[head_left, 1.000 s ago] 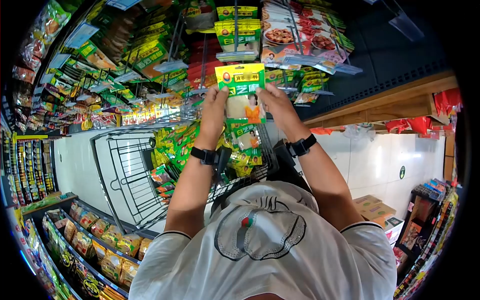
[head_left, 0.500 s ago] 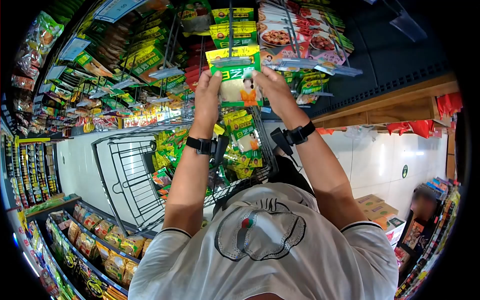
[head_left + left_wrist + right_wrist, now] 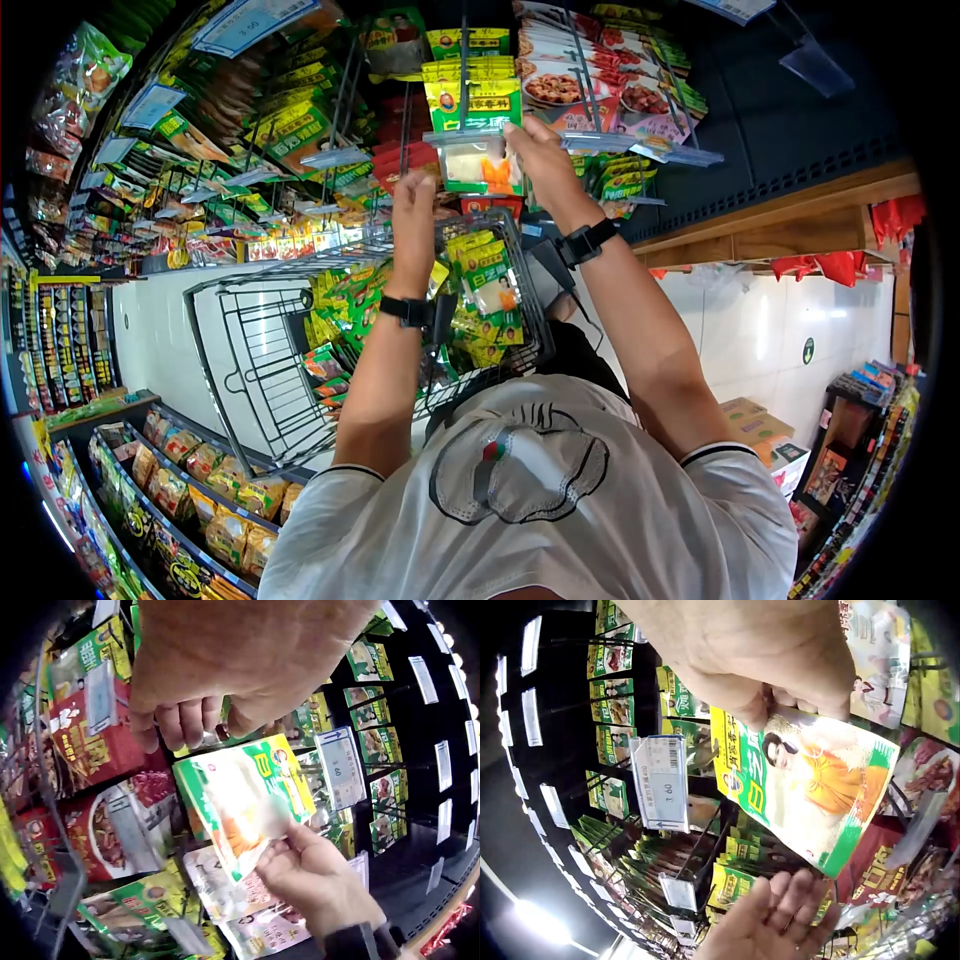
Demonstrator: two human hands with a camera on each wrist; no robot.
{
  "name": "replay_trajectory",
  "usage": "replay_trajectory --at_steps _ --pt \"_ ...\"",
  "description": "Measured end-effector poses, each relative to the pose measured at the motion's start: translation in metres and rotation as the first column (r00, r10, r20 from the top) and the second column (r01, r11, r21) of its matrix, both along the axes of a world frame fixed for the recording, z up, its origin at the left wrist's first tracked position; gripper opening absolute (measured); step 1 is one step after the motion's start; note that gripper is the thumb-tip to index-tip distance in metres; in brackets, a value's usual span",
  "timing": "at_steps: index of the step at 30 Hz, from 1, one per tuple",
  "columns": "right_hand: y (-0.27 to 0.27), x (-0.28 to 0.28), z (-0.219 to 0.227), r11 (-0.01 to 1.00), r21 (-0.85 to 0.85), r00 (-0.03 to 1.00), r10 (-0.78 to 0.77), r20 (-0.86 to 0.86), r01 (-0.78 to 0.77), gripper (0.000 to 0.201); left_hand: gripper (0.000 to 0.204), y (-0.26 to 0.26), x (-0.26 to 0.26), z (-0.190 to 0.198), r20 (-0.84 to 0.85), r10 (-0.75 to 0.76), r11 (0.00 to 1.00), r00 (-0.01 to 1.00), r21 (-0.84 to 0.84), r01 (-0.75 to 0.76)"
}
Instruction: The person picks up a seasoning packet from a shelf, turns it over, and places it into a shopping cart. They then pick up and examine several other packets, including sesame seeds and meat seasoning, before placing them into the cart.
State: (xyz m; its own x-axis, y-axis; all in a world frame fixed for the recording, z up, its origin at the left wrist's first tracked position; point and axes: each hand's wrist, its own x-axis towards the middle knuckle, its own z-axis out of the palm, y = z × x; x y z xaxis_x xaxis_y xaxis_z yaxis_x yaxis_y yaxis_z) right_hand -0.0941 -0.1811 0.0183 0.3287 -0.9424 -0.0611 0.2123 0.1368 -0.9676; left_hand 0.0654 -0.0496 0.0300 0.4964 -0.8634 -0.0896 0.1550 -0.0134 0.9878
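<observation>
My right hand point(image 3: 549, 167) pinches the white sesame packet point(image 3: 470, 172) by its right edge; the packet lies leftward of that grip, long axis roughly upright, at the rack's price-tag holder point(image 3: 475, 137). My left hand point(image 3: 412, 215), fingers loosely bent, sits empty beyond its left edge.

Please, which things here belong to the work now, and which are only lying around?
In the work:
flat green-and-yellow plastic packet, pinched by the right hand
open left hand nearby
probably the dark wire cart, holding similar packets

Just around:
brown cardboard boxes
crumpled red plastic
</observation>
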Motion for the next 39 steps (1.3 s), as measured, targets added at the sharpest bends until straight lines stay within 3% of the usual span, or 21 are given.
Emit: replay_trajectory --at_steps 1,4,5,8,9,10,12,13,14,15,16,20,24,25,27,29,30,31,33,36,39 --pt "0.003 0.000 0.027 0.997 0.071 0.997 0.020 -0.077 -0.014 0.026 0.031 0.007 0.008 -0.025 0.010 -0.051 0.999 0.999 -0.001 0.051" --pt "-0.011 0.002 0.026 0.995 0.052 0.996 0.081 0.044 -0.083 0.029 0.026 0.034 0.006 -0.068 0.025 -0.112 0.992 0.993 0.067 0.110" --pt "-0.011 0.006 0.026 0.999 0.009 0.998 0.032 0.052 -0.032 0.032 0.024 0.045 0.003 -0.078 0.024 -0.117 0.988 0.993 0.103 0.114" --pt "-0.013 -0.001 0.019 0.997 -0.060 0.976 0.030 -0.215 -0.044 0.035 0.021 0.078 0.003 -0.128 0.066 -0.167 0.959 0.984 0.244 0.146" --pt "-0.016 0.000 -0.012 0.992 -0.115 0.956 -0.088 -0.278 0.058 0.037 0.020 0.090 0.009 -0.162 0.049 -0.175 0.965 0.983 0.204 0.162" --pt "0.006 -0.011 0.016 0.983 -0.176 0.896 -0.126 -0.425 0.054 0.040 0.021 0.099 0.008 -0.160 0.081 -0.203 0.947 0.976 0.268 0.174" --pt "0.026 -0.030 0.015 0.995 -0.068 0.948 0.052 -0.314 -0.077 0.039 0.024 0.122 0.004 -0.165 0.120 -0.260 0.889 0.958 0.416 0.189" --pt "0.033 -0.035 -0.008 0.984 -0.176 0.961 -0.035 -0.276 -0.015 0.038 0.026 0.127 0.008 -0.199 0.187 -0.270 0.876 0.944 0.455 0.160" --pt "0.041 -0.046 -0.032 0.973 -0.229 0.930 -0.065 -0.363 -0.021 0.036 0.029 0.140 0.012 -0.233 0.253 -0.288 0.859 0.924 0.495 0.133" --pt "0.052 -0.063 -0.051 0.987 -0.126 0.911 0.044 -0.411 -0.104 0.035 0.030 0.143 0.009 -0.209 0.131 -0.341 0.781 0.931 0.591 0.203" --pt "0.064 -0.071 -0.055 0.983 -0.028 0.882 0.150 -0.446 -0.182 0.034 0.031 0.147 0.009 -0.219 0.079 -0.336 0.770 0.939 0.596 0.226" --pt "0.117 -0.098 -0.070 0.937 0.333 0.927 0.213 -0.307 -0.105 0.029 0.032 0.153 -0.002 -0.233 -0.151 -0.280 0.655 0.948 0.692 0.304" --pt "0.138 -0.109 -0.065 0.918 0.392 0.916 0.213 -0.341 -0.068 0.027 0.029 0.148 -0.017 -0.246 -0.248 -0.228 0.691 0.941 0.640 0.336" --pt "0.140 -0.111 -0.064 0.913 0.405 0.917 0.208 -0.340 -0.057 0.026 0.038 0.146 -0.012 -0.264 -0.310 -0.304 0.604 0.901 0.669 0.434" --pt "0.141 -0.115 -0.061 0.907 0.419 0.918 0.204 -0.340 -0.046 0.025 0.035 0.147 -0.006 -0.324 -0.174 -0.498 0.606 0.850 0.631 0.484" --pt "0.142 -0.118 -0.059 0.903 0.428 0.917 0.209 -0.341 -0.046 0.025 0.031 0.138 -0.010 -0.343 -0.172 -0.483 0.610 0.858 0.637 0.471" --pt "0.144 -0.119 -0.060 0.901 0.433 0.921 0.200 -0.334 -0.039 0.025 0.030 0.131 -0.013 -0.339 -0.171 -0.476 0.612 0.863 0.640 0.464" --pt "0.145 -0.120 -0.060 0.900 0.436 0.926 0.191 -0.326 -0.032 0.025 0.030 0.131 -0.018 -0.334 -0.031 -0.487 0.689 0.873 0.600 0.406" --pt "0.146 -0.122 -0.060 0.898 0.439 0.927 0.187 -0.326 -0.027 0.024 0.030 0.122 -0.030 -0.308 -0.087 -0.309 0.652 0.947 0.706 0.278" --pt "0.149 -0.124 -0.055 0.897 0.440 0.916 0.209 -0.344 -0.039 0.025 0.029 0.115 -0.038 -0.313 0.098 -0.363 0.696 0.927 0.689 0.200" --pt "0.152 -0.125 -0.050 0.891 0.449 0.905 0.241 -0.350 -0.063 0.025 0.028 0.110 -0.045 -0.315 0.309 -0.461 0.727 0.832 0.669 0.155"
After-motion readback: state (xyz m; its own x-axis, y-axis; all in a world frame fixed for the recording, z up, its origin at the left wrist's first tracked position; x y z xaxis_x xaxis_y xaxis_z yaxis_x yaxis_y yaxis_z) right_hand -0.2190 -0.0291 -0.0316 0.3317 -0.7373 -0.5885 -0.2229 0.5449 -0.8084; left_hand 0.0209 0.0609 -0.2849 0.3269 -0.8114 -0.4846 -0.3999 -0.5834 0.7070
